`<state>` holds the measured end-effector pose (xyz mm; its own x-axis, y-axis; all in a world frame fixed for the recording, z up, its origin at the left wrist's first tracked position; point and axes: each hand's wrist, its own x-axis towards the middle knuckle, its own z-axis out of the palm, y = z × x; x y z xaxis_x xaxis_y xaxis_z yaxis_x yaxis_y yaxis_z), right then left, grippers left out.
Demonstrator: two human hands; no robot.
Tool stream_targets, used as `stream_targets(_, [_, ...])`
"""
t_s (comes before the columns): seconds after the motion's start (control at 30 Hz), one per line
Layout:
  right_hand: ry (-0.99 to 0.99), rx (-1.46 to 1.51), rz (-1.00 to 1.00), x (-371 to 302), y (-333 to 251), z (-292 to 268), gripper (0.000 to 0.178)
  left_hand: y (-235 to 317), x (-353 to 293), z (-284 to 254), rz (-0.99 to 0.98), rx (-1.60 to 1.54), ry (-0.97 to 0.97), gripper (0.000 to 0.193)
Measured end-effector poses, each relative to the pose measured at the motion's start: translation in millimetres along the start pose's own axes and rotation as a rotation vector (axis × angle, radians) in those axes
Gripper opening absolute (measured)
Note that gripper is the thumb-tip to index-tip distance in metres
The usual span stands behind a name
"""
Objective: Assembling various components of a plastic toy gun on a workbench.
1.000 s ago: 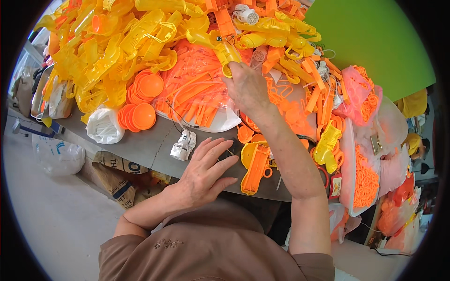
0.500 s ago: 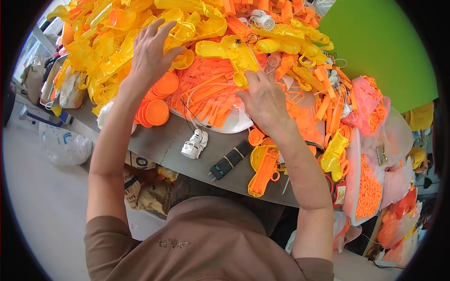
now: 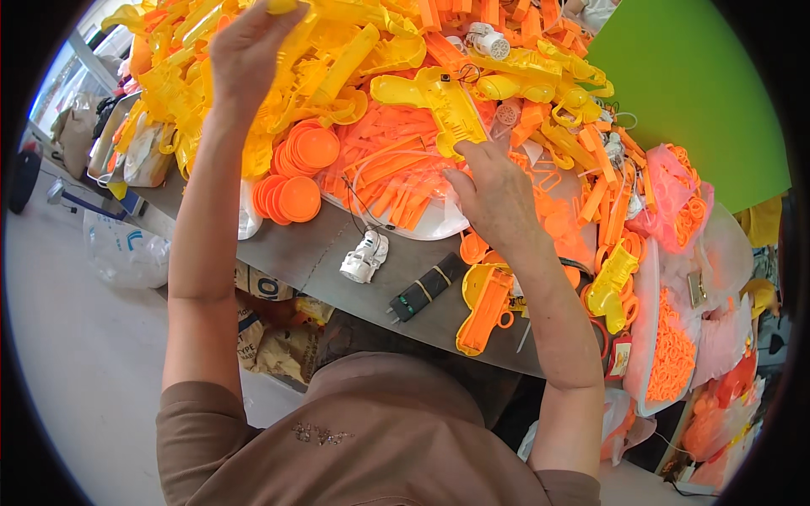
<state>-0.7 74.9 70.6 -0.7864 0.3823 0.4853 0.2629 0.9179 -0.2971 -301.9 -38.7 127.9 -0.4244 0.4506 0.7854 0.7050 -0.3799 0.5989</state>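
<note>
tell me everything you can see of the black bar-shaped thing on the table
The long, black, straight-sided bar, material unclear, has pale banding across it, a small greenish patch, and two short prongs at its near-left end. It lies slantwise on the grey tabletop, between a small white part and a yellow-and-orange plastic assembly. Neither of the hands touches it.

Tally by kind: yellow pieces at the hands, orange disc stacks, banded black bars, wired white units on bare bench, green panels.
Yellow pieces at left hand and right hand: 2
Orange disc stacks: 2
Banded black bar: 1
Wired white unit on bare bench: 1
Green panel: 1
Total: 7
</note>
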Motion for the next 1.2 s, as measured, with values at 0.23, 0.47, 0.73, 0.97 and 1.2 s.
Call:
stream_targets(0.23, [-0.008,0.441,0.210,-20,-20,-24,0.041,107,-45,18,-0.192,-0.468,0.042,0.027])
stream_targets(0.47, [-0.101,1.905,0.570,-114,-69,-20,0.068,137,-178,74,-0.300,-1.015,0.006,0.031])
stream_targets(0.73, [-0.098,1.790,0.893,-200,-44,-58,0.065,147,-197,57,-0.581,-0.460,-0.122,0.044])
stream_targets(0.97, [-0.292,1.647,0.938,-212,-26,-79,0.060,176,-200,105,0.059,-0.060,-1.206,0.073])
stream_targets(1.2, [0.322,1.289,0.774,-217,8,-69,0.050,163,-193,140,-0.096,-0.019,-0.968,0.066])
